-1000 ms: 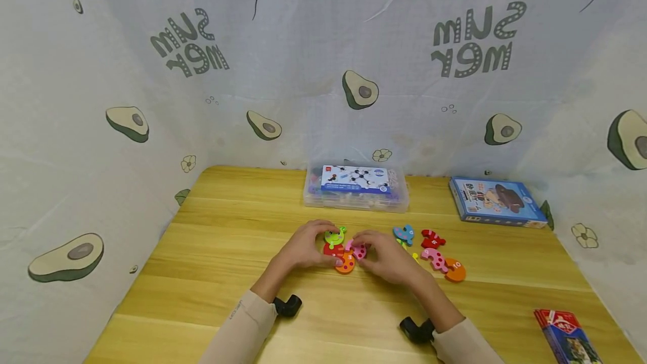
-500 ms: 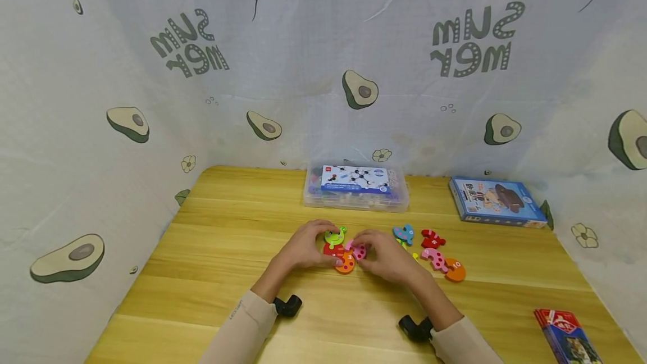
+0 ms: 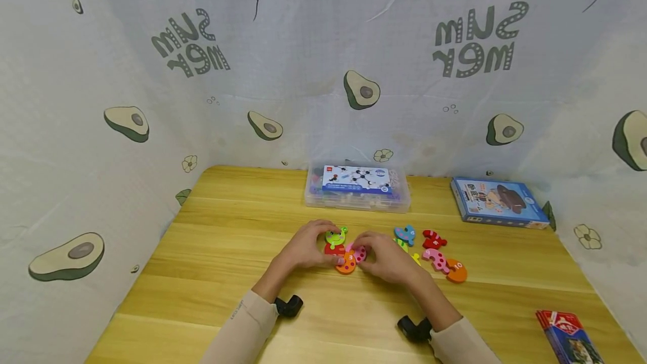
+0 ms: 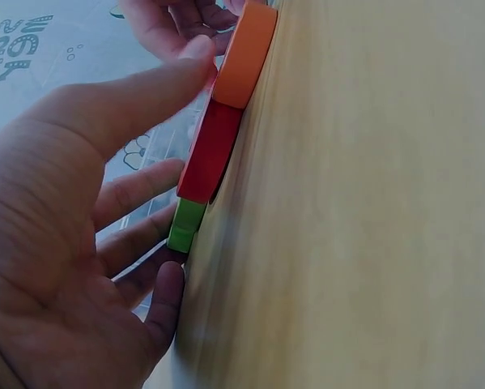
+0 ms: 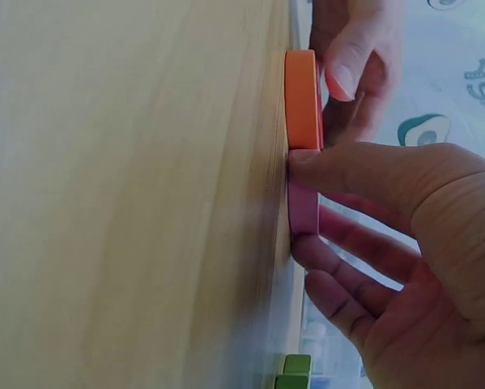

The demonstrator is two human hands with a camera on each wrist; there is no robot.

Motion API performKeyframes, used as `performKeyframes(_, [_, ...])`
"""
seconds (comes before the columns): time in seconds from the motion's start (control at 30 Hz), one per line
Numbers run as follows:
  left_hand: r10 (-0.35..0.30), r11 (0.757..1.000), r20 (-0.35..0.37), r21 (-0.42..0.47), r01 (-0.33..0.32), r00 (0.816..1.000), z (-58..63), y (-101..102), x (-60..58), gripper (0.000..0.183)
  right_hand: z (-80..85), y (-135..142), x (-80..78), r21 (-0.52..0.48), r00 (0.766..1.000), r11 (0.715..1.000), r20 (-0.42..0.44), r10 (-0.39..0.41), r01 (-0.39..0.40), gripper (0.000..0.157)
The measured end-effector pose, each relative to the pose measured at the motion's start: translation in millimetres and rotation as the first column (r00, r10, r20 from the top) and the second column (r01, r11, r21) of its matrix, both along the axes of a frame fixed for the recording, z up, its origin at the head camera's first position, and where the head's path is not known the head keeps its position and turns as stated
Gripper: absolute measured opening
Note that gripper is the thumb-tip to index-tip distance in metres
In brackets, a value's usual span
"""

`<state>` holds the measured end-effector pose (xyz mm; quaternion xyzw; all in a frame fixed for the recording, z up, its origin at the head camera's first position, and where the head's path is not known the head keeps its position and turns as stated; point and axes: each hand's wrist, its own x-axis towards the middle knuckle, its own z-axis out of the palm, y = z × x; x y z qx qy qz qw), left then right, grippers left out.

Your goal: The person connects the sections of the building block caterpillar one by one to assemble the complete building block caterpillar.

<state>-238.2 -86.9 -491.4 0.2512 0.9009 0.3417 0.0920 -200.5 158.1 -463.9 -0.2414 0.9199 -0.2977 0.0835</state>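
Note:
A row of flat number puzzle pieces lies on the wooden table: a green smiling head piece (image 3: 335,237), a red piece (image 3: 331,250), an orange piece (image 3: 346,266) marked 3 and a pink dotted piece (image 3: 360,254). My left hand (image 3: 304,245) curls round the green and red end, its thumb on the red piece (image 4: 212,150) close to the orange one (image 4: 246,57). With thumb and fingers my right hand (image 3: 388,257) pinches the pink piece (image 5: 304,203), which touches the orange piece (image 5: 300,97). The right fingers partly cover the pink piece in the head view.
Right of my right hand lie loose pieces: blue (image 3: 405,234), striped red (image 3: 433,239), pink (image 3: 436,259), orange marked 10 (image 3: 456,271) and partly hidden green-yellow ones (image 3: 415,256). Behind stand a clear plastic case (image 3: 356,201) and a blue box (image 3: 497,201). Card packs (image 3: 568,336) lie front right.
Both hands stay almost in place on the same pieces. The right fingers and the pink piece have shifted very slightly toward the front; the head view has moved a touch.

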Motion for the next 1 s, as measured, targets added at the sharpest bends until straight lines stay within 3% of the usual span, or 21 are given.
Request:
performKeyframes(0.13, [0.003, 1.000, -0.003, -0.009, -0.004, 1.000, -0.6, 0.5, 0.5, 0.073, 1.4, 4.9, 1.0, -0.046, 0.999, 0.998, 0.023, -0.036, 0.037, 0.032])
performKeyframes(0.27, [0.005, 1.000, 0.004, -0.017, -0.005, 1.000, 0.4, 0.7, 1.2, 0.077, 3.1, 15.7, 1.2, -0.070, 0.992, 0.989, 0.006, -0.128, 0.128, 0.030])
performKeyframes(0.53, [0.010, 1.000, 0.015, -0.015, -0.010, 1.000, 2.5, 0.8, 2.4, 0.071, 6.7, 50.8, 1.5, -0.021, 0.963, 0.963, -0.030, -0.268, 0.268, 0.030])
performKeyframes(0.7, [0.015, 1.000, 0.009, -0.017, -0.015, 1.000, 0.6, 1.0, 1.3, 0.071, 5.2, 68.4, 3.7, -0.027, 0.957, 0.959, -0.056, -0.285, 0.283, 0.031])
performKeyframes(1.0, [0.017, 1.000, 0.012, -0.020, -0.017, 1.000, -0.7, 1.7, 1.5, 0.071, 3.8, 80.3, 7.1, 0.023, 0.967, 0.967, -0.022, -0.253, 0.253, 0.041])
